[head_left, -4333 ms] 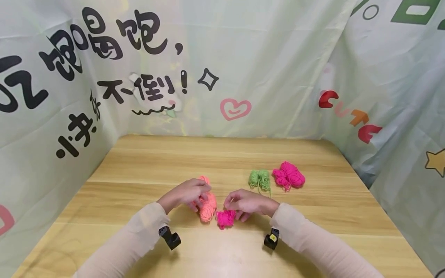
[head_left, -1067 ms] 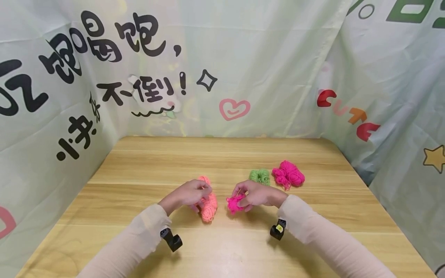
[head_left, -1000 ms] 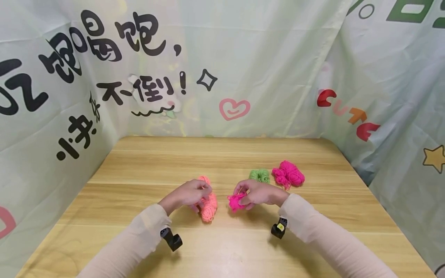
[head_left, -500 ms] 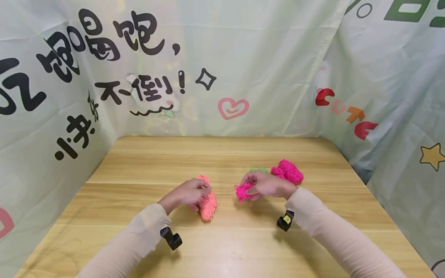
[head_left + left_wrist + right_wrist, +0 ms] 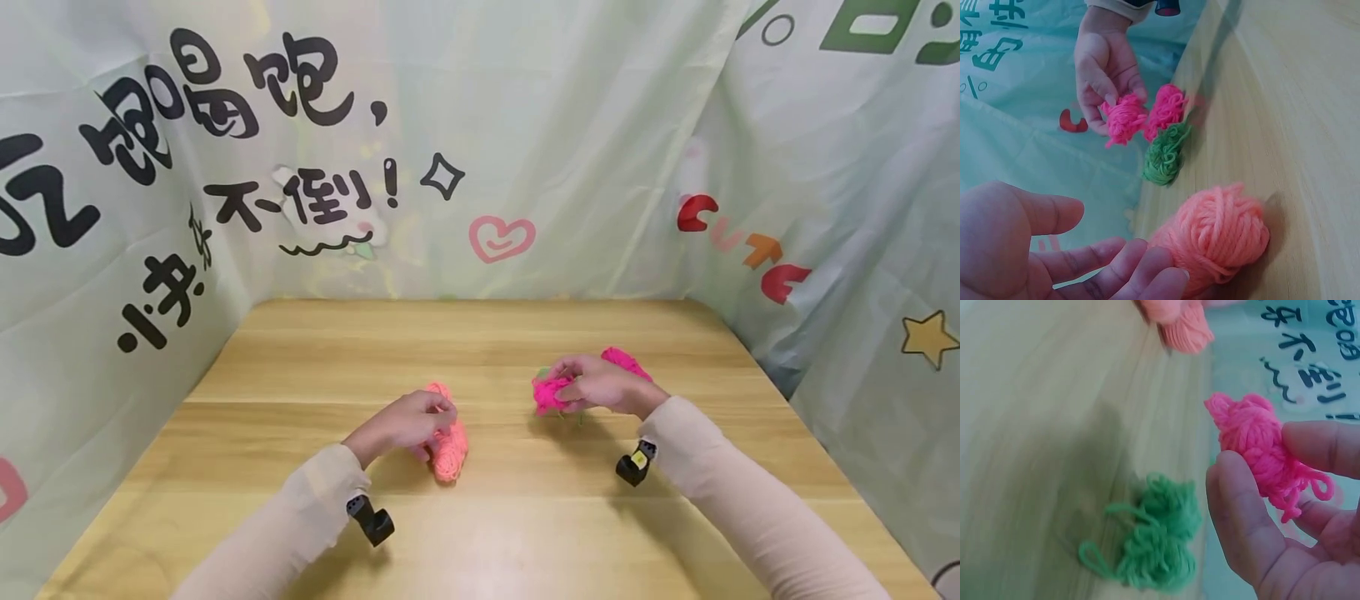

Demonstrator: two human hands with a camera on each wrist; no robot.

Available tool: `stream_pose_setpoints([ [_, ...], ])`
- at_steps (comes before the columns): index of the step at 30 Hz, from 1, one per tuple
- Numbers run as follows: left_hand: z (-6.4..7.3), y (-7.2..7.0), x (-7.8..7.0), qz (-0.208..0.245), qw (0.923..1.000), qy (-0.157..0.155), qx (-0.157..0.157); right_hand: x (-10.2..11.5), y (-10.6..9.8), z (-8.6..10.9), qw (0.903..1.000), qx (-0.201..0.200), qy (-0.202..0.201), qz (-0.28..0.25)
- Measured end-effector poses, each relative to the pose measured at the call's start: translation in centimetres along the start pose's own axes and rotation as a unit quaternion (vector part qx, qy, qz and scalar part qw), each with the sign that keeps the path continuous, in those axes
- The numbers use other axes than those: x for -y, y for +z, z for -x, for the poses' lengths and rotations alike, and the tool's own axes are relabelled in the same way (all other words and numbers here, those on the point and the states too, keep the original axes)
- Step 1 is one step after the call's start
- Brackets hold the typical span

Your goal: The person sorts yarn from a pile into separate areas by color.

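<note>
Right fingers (image 5: 1241, 515) pinch a pink yarn ball (image 5: 1255, 439) whose loose loops (image 5: 1291, 503) could snag the green yarn (image 5: 1163, 547) below them; left fingers (image 5: 1082, 261), loosely apart, lie beside coral yarn (image 5: 1222, 228).

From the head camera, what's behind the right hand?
Behind the right hand, part of a larger pink yarn bundle and slivers of a green bundle show; the hand and its small pink bundle cover the rest.

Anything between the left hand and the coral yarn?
Nothing visible: the left hand is right at the coral yarn. The green yarn lies off to the far side, out of that path.
</note>
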State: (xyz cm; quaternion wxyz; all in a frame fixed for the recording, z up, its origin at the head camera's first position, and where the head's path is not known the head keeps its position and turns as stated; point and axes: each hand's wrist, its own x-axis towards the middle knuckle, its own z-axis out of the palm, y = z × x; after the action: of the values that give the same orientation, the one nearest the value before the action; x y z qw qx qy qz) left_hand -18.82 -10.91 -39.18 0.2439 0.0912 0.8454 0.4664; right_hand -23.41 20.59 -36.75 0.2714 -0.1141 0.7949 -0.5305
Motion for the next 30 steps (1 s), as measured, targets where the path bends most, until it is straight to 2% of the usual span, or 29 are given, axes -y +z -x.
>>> stream_pose_setpoints([
  [13, -0.3, 0.0, 0.2, 0.002, 1.0, 0.0, -0.003, -1.2, -4.0, 0.3, 0.9996, -0.024, -0.01, -0.009],
  [20, -0.2, 0.0, 0.4, -0.002, 1.0, 0.003, -0.005, -2.0, -6.0, 0.6, 0.9986, -0.049, 0.009, -0.018],
  [30, -0.3, 0.0, 0.4, 0.0, 1.0, 0.003, 0.001, -3.1, -8.1, 1.3, 0.997, -0.073, 0.014, -0.023],
])
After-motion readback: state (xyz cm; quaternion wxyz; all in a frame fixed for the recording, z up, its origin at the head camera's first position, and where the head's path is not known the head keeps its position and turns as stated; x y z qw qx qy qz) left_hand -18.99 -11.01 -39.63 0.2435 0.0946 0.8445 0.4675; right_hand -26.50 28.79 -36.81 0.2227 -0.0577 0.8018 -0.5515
